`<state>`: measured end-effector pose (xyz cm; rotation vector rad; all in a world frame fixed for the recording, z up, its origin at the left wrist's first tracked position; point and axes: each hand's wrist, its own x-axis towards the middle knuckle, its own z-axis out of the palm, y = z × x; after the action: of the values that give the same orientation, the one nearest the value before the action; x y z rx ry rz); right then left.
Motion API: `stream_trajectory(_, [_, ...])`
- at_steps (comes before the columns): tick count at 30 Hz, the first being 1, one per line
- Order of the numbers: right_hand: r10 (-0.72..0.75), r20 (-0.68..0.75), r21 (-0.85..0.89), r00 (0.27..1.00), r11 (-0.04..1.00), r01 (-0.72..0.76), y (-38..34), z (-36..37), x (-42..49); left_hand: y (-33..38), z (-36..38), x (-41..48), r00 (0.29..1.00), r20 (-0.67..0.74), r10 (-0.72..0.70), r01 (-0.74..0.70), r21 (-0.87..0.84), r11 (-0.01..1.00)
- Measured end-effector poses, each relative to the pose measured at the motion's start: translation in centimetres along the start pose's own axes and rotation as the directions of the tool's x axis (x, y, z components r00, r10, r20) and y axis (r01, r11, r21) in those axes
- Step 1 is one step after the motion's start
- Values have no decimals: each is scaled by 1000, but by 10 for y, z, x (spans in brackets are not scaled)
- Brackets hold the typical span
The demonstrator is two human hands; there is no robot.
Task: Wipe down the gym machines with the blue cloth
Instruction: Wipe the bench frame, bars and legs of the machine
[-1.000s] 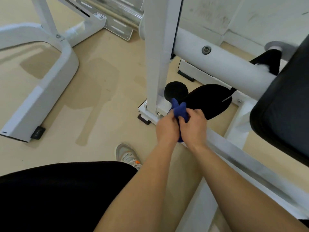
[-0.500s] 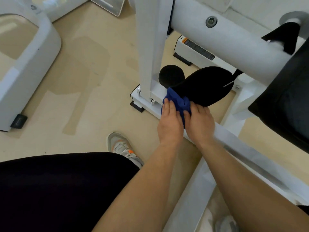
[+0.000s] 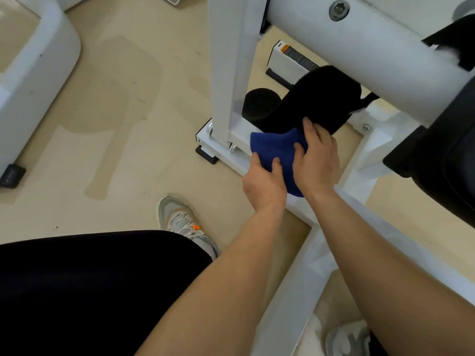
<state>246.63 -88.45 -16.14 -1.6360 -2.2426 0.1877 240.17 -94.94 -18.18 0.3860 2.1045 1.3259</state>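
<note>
On beige gym floor point(image 3: 115, 111) with darker damp-looking patches, a white gym machine fills the right: upright post point(image 3: 231, 60), thick cross tube point(image 3: 359, 55) with a bolt point(image 3: 339, 7), low base bar point(image 3: 385, 227) running to lower right. Black seat pad point(image 3: 449, 155) at right edge, curved black pad point(image 3: 321, 98) under the tube, small round black roller point(image 3: 259, 104) just beside the post. Second white machine point(image 3: 38, 73) at far left, well apart. Black-clad leg point(image 3: 90, 291) lower left, grey shoe point(image 3: 182, 222) with orange accents near it. Both bare forearms reach forward side by side. Blue cloth point(image 3: 275, 150) sits over the base bar at the foot of the post, just below the curved black pad, top edge touching it. Left hand point(image 3: 264, 183) grips the cloth's lower left edge, thumb on top. Right hand point(image 3: 317, 160) grasps the right side, thumb pressed into the cloth, fingertips up against the black pad. Versus half a second ago: the cloth was bunched between the two hands held close together, now it is spread wider and the hands have parted; the camera has come closer and lower, and the machine parts sit higher in view.
</note>
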Motion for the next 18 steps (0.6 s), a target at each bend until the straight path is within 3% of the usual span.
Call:
stream_trajectory(2, [6,71,-24,997,1000,-4,1,4,4,1,0,-3,1000,-8,0,0,-20,1000])
stream_trajectory(6, [8,69,26,998,1000,-10,2,6,-4,8,-5,7,982,-59,-180,169,-154,973])
stream_trajectory(13, [-98,222,-46,970,993,111,9,18,-22,11,-5,19,991,-51,-124,124,-4,992])
stream_trajectory(18, [-206,350,-8,914,975,223,14,22,-8,6,-7,18,981,-22,-195,191,-136,972])
